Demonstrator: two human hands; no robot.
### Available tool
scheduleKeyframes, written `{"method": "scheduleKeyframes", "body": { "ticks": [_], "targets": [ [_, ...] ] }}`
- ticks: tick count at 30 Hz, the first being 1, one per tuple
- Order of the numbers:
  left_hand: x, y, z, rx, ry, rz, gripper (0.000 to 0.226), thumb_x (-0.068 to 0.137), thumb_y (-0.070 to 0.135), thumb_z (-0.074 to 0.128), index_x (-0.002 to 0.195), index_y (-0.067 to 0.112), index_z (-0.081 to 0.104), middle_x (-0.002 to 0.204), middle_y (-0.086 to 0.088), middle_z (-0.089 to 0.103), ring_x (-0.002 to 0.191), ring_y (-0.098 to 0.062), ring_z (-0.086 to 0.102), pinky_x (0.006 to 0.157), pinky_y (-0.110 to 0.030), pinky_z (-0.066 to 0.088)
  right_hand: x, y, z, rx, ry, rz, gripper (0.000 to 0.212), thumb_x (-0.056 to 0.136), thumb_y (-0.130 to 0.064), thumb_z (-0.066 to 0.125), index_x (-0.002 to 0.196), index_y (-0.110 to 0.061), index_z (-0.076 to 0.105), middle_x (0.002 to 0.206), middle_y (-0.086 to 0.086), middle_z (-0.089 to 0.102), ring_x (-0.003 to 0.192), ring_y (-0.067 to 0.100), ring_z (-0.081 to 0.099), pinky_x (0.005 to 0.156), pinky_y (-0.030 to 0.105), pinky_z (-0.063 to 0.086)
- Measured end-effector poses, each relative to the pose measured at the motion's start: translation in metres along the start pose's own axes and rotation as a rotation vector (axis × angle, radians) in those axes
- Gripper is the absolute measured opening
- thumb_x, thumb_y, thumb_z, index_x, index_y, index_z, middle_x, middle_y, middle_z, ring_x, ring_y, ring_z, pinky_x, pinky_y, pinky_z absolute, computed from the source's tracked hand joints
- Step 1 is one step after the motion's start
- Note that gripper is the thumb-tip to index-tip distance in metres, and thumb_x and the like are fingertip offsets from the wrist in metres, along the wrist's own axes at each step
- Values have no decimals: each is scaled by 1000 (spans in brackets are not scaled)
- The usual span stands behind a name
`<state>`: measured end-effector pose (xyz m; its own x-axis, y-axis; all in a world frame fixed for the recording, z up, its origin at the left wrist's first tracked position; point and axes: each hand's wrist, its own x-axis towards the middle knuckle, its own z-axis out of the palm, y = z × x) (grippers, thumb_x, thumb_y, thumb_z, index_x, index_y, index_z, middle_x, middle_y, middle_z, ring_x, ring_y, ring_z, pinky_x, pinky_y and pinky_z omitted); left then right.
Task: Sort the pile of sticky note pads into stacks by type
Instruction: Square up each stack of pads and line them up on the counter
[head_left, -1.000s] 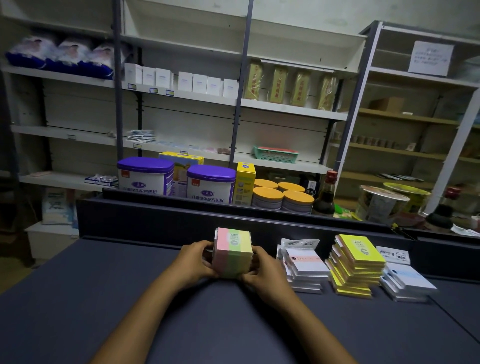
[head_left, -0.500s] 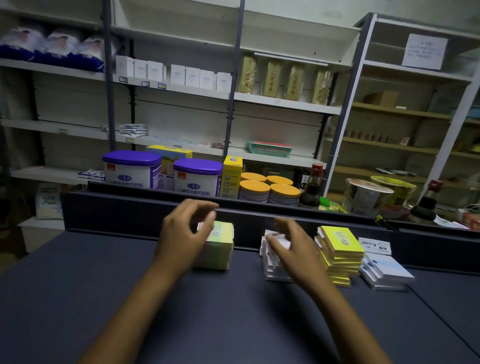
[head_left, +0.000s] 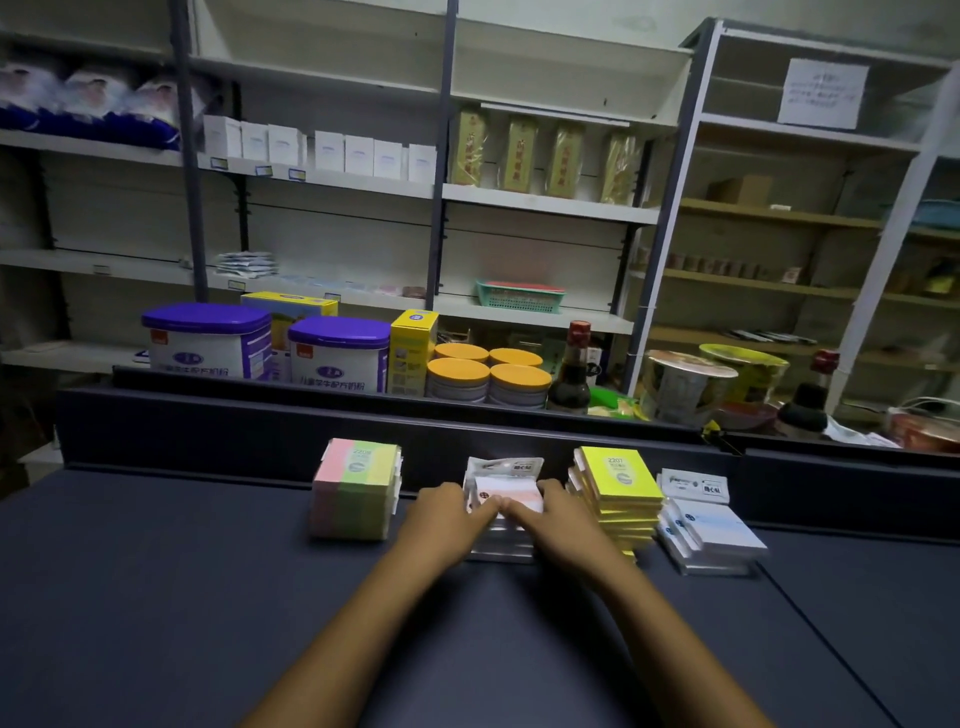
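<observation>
1. Spanning the whole lower view: dark grey matte table top (head_left: 156, 623) w/ a raised dark back ledge (head_left: 260, 421); all four pad stacks sit in a row just in front of that ledge.
2. White metal shelving (head_left: 545, 202) fills the bkgd; white boxes, gold packets, green mesh basket on its boards.
3. Two purple-lidded white tins (head_left: 208, 338) behind the ledge, left; orange-lidded round tubs (head_left: 488, 376) and a dark sauce bottle (head_left: 571, 374) to their right.
4. Pastel pink-green-yellow striped sticky pad stack (head_left: 356, 488), leftmost, tall and squared up; not touched by either hand.
5. Bright yellow sticky pad stack (head_left: 618, 493), 3rd from left, pads slightly fanned; rt wrist passes just beside it.
6. White pads w/ pale blue print, stack (head_left: 711, 530), far rt, low and a bit skewed; apart from both hands.
7. White clear-wrapped sticky pad stack w/ orange-pink print (head_left: 501, 483), 2nd from left, between striped and yellow stacks.
8. Left hand (head_left: 447, 514) on that stack's left side, fingers curled over the top pad; holding it.
9. Right hand (head_left: 558, 514) on the stack's rt side, fingers bent onto the top pad; fingertips of both hands nearly meet at the middle.
</observation>
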<state>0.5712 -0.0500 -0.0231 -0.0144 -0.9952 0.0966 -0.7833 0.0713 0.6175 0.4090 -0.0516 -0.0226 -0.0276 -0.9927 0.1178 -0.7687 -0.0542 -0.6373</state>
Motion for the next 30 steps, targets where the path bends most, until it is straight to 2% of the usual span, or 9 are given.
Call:
{"method": "scheduleKeyframes", "body": {
  "ticks": [6,12,14,17,19,21,23,27,30],
  "targets": [
    [5,-9,6,-145,29,-29,46,87,57,60,100,14,72,95,-6,74,91,-26,69,81,-40,57,1,5,6,150,29,-3,51,88,-48,67,123,-13,58,115,-1,67,101,14,62,73,25,46],
    [5,-15,7,-434,160,23,73,76,30,83,138,7,52,96,9,67,93,-13,67,90,-35,55,-3,-4,10,310,184,-65,69,75,-28,82,135,-16,51,118,-7,64,100,6,58,71,5,41],
    [6,-15,5,-524,150,80,85,74,17,84,146,4,40,116,1,62,100,-17,66,95,-37,54,-4,-6,9,292,239,-106,79,70,-28,86,138,-19,47,125,-5,58,105,5,53,80,11,39],
    [5,-15,3,-465,179,181,80,74,10,78,145,11,43,128,-3,46,114,-18,59,96,-19,44,-9,-8,6,342,241,-126,88,66,-29,89,142,-19,45,132,-1,51,113,8,54,95,24,46],
    [1,-14,2,-459,160,208,74,74,6,75,141,16,45,130,-3,42,115,-16,56,96,-16,41,-12,-6,5,409,162,-248,66,72,-22,84,132,-26,58,128,-6,60,116,9,59,100,32,50],
    [-2,-14,4,-466,104,204,68,76,4,73,137,16,44,131,-5,40,116,-16,53,97,-16,38,-18,-5,10,405,37,-350,47,79,-16,74,122,-32,67,123,-10,68,115,5,62,100,30,51],
    [-5,-13,8,-484,29,174,67,80,7,73,137,13,38,133,-5,42,120,-15,51,102,-19,38,-21,-3,17,400,-24,-326,51,80,-19,72,128,-33,62,130,-8,63,120,5,59,105,33,48],
    [-7,-9,11,-587,-40,163,59,89,1,62,141,10,35,136,-5,56,124,-14,53,103,-20,40,-18,4,21,496,-20,-232,62,80,-14,77,136,-19,50,131,-6,61,120,6,59,106,38,49],
    [-6,-9,14,-589,-13,177,55,90,-3,57,141,10,42,134,-3,59,126,-14,53,109,-27,39,-17,9,23,466,32,-233,51,85,-7,72,126,-30,51,131,-6,58,122,5,57,105,25,46]
  ]
}}
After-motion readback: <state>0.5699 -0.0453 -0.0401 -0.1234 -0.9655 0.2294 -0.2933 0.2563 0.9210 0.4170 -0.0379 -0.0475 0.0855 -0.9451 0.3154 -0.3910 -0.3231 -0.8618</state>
